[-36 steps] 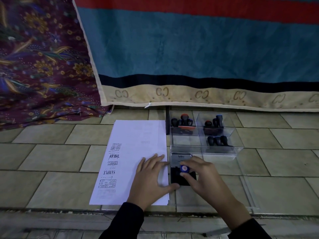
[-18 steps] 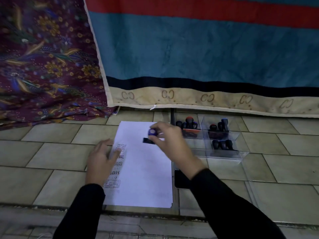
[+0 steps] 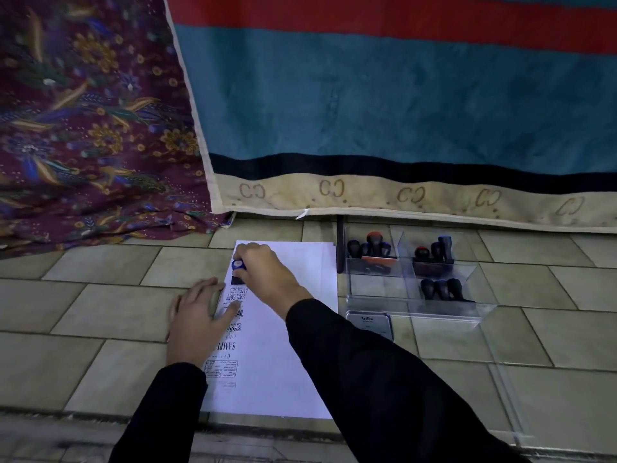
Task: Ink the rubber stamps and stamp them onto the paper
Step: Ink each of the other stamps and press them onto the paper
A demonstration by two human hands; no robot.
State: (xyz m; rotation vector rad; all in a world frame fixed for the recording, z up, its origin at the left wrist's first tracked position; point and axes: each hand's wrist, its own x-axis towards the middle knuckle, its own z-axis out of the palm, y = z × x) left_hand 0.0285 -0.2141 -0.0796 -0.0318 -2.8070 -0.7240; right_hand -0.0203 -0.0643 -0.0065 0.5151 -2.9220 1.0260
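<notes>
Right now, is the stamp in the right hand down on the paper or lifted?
Down: right hand grips the stamp upright, its dark base flat on the paper, no gap showing.

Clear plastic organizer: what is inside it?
The clear organizer holds back-left stamps, back-right stamps and three black-handled front-right stamps, each group in its own compartment. Their printing faces are hidden underneath.

1. The blue-topped stamp [image 3: 238, 270] stands upright with its dark base down on the paper's far left corner, gripped by the right hand [image 3: 263, 275].
2. The paper [image 3: 293, 345] is a white sheet lying flat on the tiled floor [image 3: 100, 312], with a column of black imprints down its left edge.
3. The spare stamps [image 3: 440, 289] are dark-handled, some red- or blue-capped, and stand in three compartments of a clear organizer [image 3: 467, 309] just right of the paper.
4. The ink pad [image 3: 369, 324] lies just in front of the organizer, with its grey labelled lid showing and the rest hidden.
</notes>
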